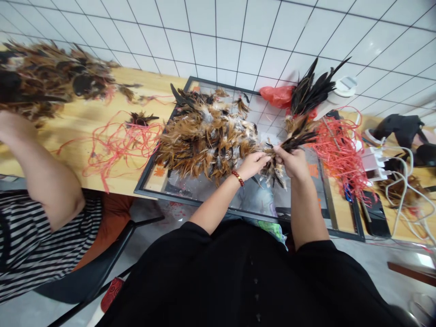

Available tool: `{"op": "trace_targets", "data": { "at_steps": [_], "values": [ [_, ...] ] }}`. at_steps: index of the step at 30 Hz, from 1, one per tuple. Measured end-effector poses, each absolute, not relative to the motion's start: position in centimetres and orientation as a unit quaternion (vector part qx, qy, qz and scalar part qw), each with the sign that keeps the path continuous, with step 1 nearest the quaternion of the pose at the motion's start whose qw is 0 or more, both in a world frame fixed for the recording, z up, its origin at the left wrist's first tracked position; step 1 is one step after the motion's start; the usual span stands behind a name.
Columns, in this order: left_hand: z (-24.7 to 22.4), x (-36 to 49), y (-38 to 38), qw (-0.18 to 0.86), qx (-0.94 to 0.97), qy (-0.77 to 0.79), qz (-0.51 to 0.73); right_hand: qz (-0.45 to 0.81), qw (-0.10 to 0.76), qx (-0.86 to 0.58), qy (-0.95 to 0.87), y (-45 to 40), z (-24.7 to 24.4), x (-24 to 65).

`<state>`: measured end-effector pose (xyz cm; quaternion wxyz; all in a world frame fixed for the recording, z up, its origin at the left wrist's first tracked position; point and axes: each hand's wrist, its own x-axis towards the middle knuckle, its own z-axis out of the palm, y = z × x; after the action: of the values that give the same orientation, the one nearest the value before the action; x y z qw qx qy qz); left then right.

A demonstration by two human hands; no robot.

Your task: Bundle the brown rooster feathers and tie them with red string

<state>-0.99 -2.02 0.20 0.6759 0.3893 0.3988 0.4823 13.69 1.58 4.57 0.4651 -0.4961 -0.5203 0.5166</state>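
My left hand (254, 164), a beaded bracelet on its wrist, has its fingers closed at the right edge of a broad pile of brown feathers (204, 136). Close beside it, my right hand (293, 162) pinches a bunch of dark feathers (299, 138) whose tips point up and to the right. The fingertips of both hands almost meet where the feather stems come together. Exactly what lies between the left fingers is hidden. The feathers rest on a black-framed glass panel (190, 188).
Black feathers (311, 88) stand by a red plastic bag (277, 95) near the tiled wall. Tangled pink string (340, 156), a phone (376, 215) and white cables (405, 181) lie right. At left are more string (119, 145), another feather heap (61, 75) and a co-worker's arm (51, 177).
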Motion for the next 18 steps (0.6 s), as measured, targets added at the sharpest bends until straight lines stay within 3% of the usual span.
{"op": "trace_targets", "data": {
  "at_steps": [3, 5, 12, 18],
  "values": [
    [1.0, -0.9, -2.1, 0.710, 0.310, 0.356, 0.522, 0.462, 0.588, -0.494, -0.444, 1.4, 4.0, 12.7],
    [1.6, -0.7, -2.2, 0.730, 0.251, 0.336, 0.539, 0.423, 0.617, -0.506, -0.430, 0.7, 3.2, 11.8],
    [1.8, 0.1, -2.2, 0.738, 0.118, 0.308, 0.589, 0.232, 0.563, -0.518, -0.601, -3.0, 0.4, 10.2],
    [2.0, -0.9, -2.0, 0.772, 0.038, 0.245, 0.585, 0.156, 0.519, -0.456, -0.706, -3.5, -0.3, 11.4]
  ]
}}
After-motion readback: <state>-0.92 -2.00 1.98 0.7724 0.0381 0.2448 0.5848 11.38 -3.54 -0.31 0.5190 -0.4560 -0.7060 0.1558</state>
